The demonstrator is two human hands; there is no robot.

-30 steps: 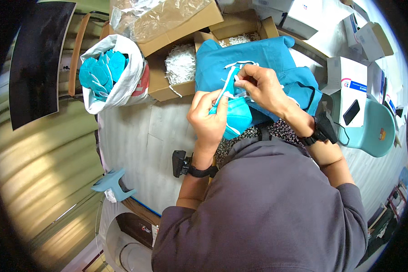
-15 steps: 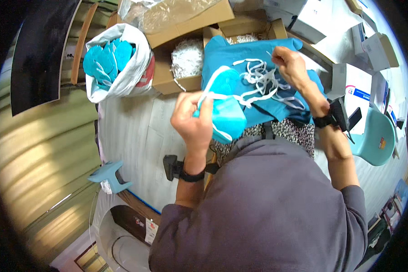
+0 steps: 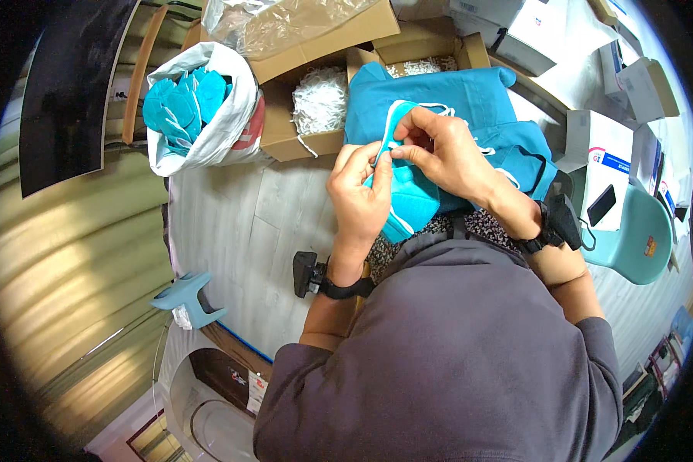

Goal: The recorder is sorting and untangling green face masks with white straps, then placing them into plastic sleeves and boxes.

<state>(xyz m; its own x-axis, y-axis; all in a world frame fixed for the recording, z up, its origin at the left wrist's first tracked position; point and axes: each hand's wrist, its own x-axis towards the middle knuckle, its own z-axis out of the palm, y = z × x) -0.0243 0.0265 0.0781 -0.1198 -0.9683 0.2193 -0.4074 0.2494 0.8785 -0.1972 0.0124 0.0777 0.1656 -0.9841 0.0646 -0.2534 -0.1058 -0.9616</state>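
Note:
A turquoise fabric piece (image 3: 413, 194) with white edging, its shape like a face mask, is held up in front of me. My left hand (image 3: 361, 185) is closed on its left side, thumb on top. Against its upper white edge, my right hand (image 3: 448, 156) pinches a thin white band, fingertips almost touching the left thumb. The pinched end is mostly hidden by the fingers. Beneath, a teal cloth (image 3: 462, 96) covers my lap, with loose white bands (image 3: 508, 177) on it, partly hidden by my right hand.
A white bag (image 3: 242, 88) of similar turquoise pieces (image 3: 183, 108) stands at the left. Beyond the cloth, cardboard boxes (image 3: 277, 138) hold white bands (image 3: 319, 100). White cartons (image 3: 593, 138) and a pale green stool (image 3: 641, 239) are on the right; a blue-grey stool (image 3: 189, 300) is lower left.
My right hand has come down and left from above the loose bands to the turquoise piece. My left hand has shifted slightly right with the piece.

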